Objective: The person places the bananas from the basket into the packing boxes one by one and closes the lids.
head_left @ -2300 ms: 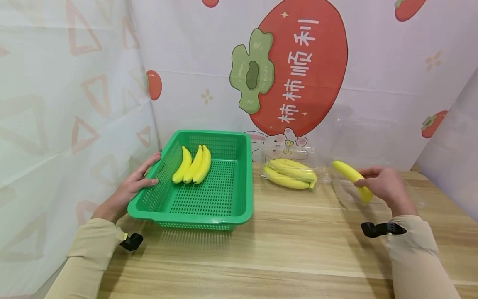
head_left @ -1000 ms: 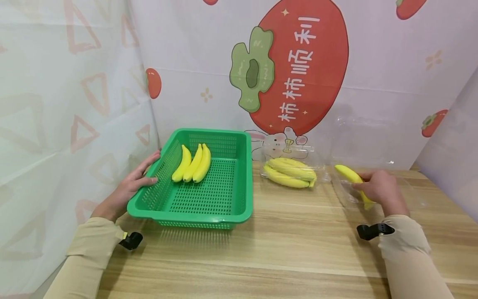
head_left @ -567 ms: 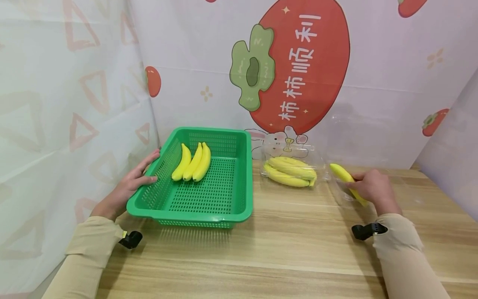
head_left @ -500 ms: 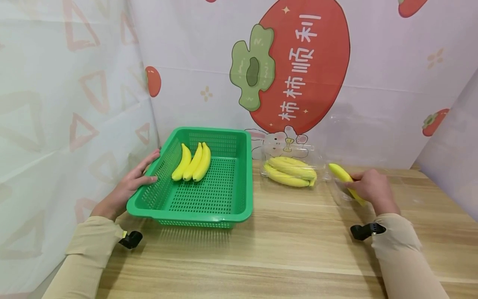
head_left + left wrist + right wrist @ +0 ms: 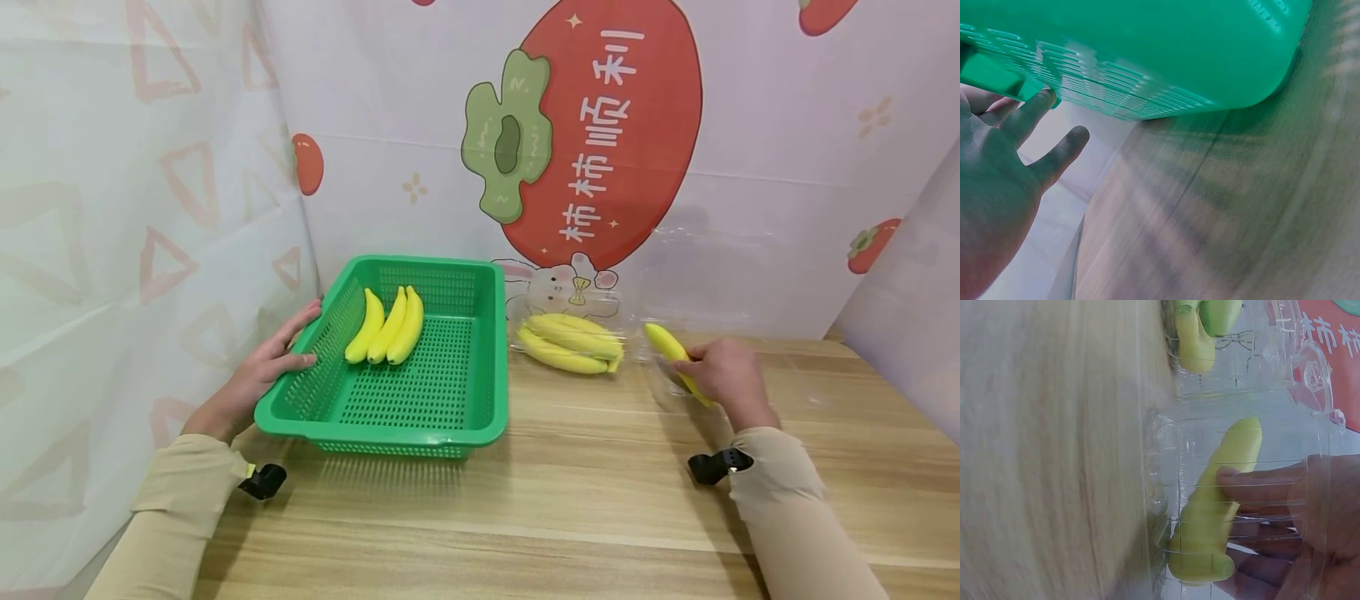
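My left hand (image 5: 266, 371) rests against the left rim of a green perforated basket (image 5: 491, 425), thumb over the edge. In the left wrist view, its fingers (image 5: 1063, 153) look straight near the basket's outer side. Three yellow bananas (image 5: 405, 327) lie inside the basket. My right hand (image 5: 727, 375) holds another banana (image 5: 663, 342), tilted, within an opened clear plastic clamshell (image 5: 663, 379). Seen through the clear wall in the right wrist view, the thumb and fingers pinch this banana (image 5: 1207, 512). Just left stands a second clear clamshell (image 5: 611, 302) containing yellow bananas (image 5: 566, 343).
Wooden table (image 5: 570, 500) spreads beneath everything. A white printed curtain (image 5: 390, 100) with a large red persimmon picture hangs behind and at the sides. Black wrist cameras (image 5: 262, 482) sit on the tan sleeves (image 5: 161, 517).
My right hand has shifted left with the banana and the opened clamshell. The clamshell of bananas beside it has slid slightly left too. My left hand and the basket stay in place.
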`<state>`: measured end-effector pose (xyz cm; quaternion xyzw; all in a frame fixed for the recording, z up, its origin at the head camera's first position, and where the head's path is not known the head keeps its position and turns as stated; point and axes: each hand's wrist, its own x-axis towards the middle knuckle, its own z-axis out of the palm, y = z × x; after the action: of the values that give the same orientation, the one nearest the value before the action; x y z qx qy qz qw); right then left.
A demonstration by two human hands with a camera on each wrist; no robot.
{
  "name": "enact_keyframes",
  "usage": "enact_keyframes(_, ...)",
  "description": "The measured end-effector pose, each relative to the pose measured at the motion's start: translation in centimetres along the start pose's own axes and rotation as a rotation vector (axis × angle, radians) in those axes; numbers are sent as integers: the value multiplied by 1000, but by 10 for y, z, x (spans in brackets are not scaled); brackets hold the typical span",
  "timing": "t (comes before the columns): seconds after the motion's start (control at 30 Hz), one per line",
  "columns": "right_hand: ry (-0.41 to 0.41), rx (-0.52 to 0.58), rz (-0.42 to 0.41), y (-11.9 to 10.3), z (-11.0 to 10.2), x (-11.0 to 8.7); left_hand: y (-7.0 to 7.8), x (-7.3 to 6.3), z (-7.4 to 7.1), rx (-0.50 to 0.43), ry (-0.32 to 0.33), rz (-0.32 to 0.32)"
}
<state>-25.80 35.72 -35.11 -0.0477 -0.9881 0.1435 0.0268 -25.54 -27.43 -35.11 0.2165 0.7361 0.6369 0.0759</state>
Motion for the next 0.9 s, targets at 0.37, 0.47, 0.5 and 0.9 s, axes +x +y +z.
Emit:
enact_keyframes(0.37, -24, 32, 45, -7, -2, -3, 2, 0, 0, -23, -12, -2)
enact_keyframes(0.47, -28, 40, 61, -6, -2, -3, 2, 0, 0, -23, -12, -7)
enact_keyframes(0.5, -27, 42, 65, -5, -2, -3, 2, 1, 0, -21, -10, -8)
enact_keyframes(0.9, 44, 124, 52, -1, -4, -1, 1, -1, 0, 14, 5, -15)
